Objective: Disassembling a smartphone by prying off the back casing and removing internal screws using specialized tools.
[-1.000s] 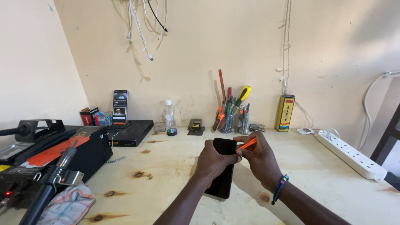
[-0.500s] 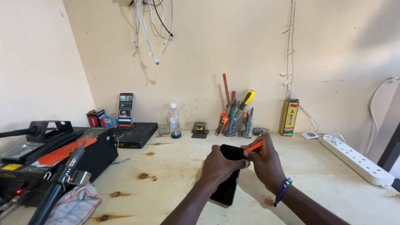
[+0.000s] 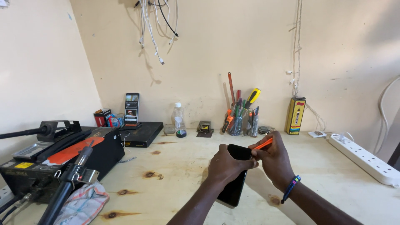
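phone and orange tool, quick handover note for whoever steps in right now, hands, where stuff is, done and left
Left hand: gripping the black phone, held tilted above the wooden bench.
Right hand: pinching a thin orange tool, its tip at the phone's top edge.
Nearby: more tools in the holder by the wall, black station on the left.
Done: phone picked up, tool set against it; no part looks removed.
Left: the work at that top edge.
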